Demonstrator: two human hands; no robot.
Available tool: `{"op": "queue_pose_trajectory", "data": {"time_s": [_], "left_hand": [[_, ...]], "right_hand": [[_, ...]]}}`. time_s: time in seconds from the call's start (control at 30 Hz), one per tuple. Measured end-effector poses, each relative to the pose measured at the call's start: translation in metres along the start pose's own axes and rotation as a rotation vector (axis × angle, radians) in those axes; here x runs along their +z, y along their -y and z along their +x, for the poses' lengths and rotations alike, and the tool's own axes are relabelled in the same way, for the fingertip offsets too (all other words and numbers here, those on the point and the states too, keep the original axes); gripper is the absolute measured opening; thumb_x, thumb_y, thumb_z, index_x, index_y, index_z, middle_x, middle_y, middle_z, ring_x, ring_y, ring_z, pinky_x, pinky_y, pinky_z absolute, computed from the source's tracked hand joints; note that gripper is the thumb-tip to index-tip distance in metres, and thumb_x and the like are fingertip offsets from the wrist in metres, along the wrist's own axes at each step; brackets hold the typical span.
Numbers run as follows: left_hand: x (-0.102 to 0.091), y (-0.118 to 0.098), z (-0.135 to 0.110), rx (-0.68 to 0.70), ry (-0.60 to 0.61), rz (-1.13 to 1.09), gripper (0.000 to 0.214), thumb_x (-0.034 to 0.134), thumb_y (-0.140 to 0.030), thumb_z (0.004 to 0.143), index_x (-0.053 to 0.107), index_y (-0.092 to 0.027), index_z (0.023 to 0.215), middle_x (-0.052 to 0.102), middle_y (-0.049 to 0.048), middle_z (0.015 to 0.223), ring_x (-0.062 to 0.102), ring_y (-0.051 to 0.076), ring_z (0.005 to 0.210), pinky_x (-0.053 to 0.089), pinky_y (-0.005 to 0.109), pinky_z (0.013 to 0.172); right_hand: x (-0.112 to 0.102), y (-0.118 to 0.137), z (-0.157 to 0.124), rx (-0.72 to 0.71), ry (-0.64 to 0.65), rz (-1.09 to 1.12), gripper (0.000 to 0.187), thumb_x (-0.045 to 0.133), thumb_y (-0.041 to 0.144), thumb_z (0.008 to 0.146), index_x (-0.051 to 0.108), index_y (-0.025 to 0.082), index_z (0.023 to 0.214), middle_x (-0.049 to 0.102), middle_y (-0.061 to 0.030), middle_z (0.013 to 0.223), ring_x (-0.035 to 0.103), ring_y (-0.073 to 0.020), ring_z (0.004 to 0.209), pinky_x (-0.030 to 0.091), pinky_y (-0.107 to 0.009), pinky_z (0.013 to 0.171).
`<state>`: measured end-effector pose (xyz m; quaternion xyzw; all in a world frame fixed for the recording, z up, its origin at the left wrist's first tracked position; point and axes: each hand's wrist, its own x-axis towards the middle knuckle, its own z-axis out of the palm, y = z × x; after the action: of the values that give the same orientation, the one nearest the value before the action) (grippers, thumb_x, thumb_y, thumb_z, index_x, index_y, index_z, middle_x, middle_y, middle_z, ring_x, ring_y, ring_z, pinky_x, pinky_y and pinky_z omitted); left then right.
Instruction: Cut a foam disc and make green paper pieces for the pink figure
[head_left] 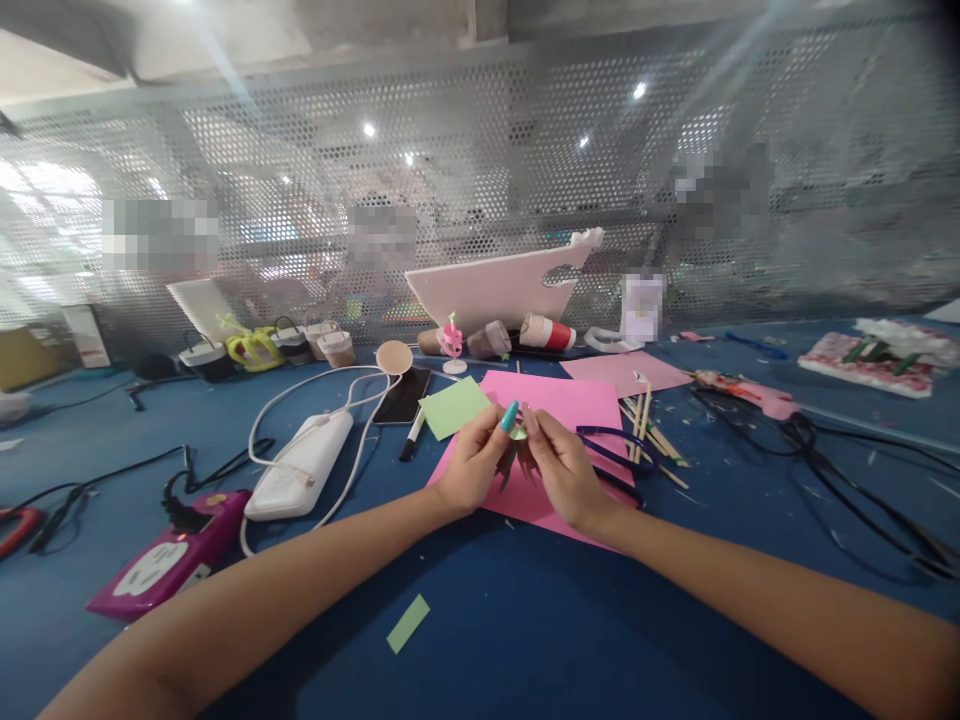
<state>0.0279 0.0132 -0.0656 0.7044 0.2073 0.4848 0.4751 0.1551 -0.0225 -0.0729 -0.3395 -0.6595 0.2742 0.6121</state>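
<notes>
Over the bright pink paper [592, 400], my left hand [469, 465] and my right hand [574, 475] meet at the fingertips. Both pinch a small piece of green paper [518, 434], mostly hidden by the fingers. Dark blue scissors handles [616, 433] lie just beyond my right hand, partly covered by it. To the left of my left hand is a larger light green sheet [454, 407], overlapping the pink paper. A cut green strip [409, 624] rests on the blue table nearer to me.
At left are a white power bank [300, 470] with cables, a phone [402, 396], a marker [412, 437] and a magenta power strip [169, 565]. Wooden sticks [651, 430] and a glue gun [750, 393] lie right. Behind stand a pink figure [451, 342] and paper cups [547, 333].
</notes>
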Motion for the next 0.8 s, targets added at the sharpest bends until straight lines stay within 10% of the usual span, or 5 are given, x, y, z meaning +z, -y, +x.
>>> {"op": "queue_pose_trajectory", "data": {"time_s": [0.8], "left_hand": [[-0.0002,-0.0061,-0.0052,0.091,-0.072,0.211,0.036,0.044,-0.051,0.089,0.043,-0.019,0.072,0.039,-0.0062,0.054,0.035,0.007,0.045,0.029,0.022,0.045]], "right_hand": [[-0.0022,0.0010,-0.0010,0.007,0.021,-0.029,0.034,0.042,0.037,0.096,0.040,0.021,0.067,0.039,0.0051,0.057,0.036,-0.0090,0.051,0.032,-0.026,0.053]]}}
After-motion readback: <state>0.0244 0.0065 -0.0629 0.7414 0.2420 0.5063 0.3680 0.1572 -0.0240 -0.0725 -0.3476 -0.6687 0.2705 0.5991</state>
